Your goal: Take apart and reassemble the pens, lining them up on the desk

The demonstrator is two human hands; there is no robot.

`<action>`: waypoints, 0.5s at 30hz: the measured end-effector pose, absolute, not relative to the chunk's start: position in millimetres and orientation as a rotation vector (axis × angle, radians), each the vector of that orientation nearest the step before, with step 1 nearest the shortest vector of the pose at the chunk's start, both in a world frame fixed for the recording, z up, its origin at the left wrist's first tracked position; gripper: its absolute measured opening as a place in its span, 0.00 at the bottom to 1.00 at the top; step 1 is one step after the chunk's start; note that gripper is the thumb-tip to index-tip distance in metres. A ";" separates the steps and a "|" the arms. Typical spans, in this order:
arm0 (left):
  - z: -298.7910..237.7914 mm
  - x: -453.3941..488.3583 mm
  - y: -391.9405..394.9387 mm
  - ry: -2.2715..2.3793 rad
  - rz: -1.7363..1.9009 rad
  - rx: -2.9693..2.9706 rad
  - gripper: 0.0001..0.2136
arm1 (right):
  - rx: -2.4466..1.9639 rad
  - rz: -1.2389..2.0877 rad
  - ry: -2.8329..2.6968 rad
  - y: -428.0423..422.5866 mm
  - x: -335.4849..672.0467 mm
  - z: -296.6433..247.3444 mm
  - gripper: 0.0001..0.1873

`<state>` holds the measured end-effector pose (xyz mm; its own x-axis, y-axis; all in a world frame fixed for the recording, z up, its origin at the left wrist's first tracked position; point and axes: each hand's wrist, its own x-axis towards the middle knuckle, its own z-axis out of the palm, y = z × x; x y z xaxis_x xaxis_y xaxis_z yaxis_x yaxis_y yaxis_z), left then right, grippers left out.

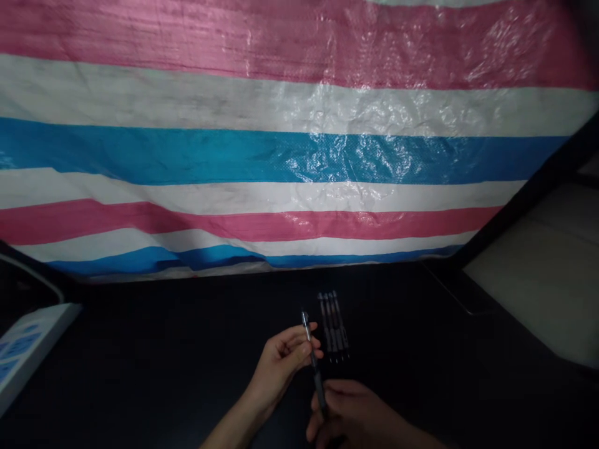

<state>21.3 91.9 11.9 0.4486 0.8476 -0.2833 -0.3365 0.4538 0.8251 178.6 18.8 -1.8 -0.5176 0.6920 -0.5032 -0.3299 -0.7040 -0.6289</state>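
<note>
Both hands hold one dark pen (314, 358) over a black table (154, 349). My left hand (286, 360) pinches the pen near its silver upper end, fingers curled round it. My right hand (355, 415) grips the pen's lower part, fingers closed. Just beyond the hands, three similar pens (334, 325) lie side by side on the table, pointing away from me.
A striped plastic tarp (281, 149) in pink, white and blue hangs behind the table. A white and blue box (25, 349) sits at the left edge. A pale surface (547, 274) lies to the right past the table's dark frame.
</note>
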 end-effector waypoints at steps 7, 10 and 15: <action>11.4 18.2 95.6 0.792 0.865 0.765 0.19 | -0.947 2.226 -0.628 16.5 181.4 -7.6 0.28; 10.2 18.0 96.1 0.796 0.863 0.759 0.19 | -0.944 2.214 -0.649 13.5 183.6 -9.7 0.20; 8.1 18.5 95.3 0.791 0.864 0.762 0.19 | -0.889 2.226 -0.641 12.4 183.2 -10.6 0.24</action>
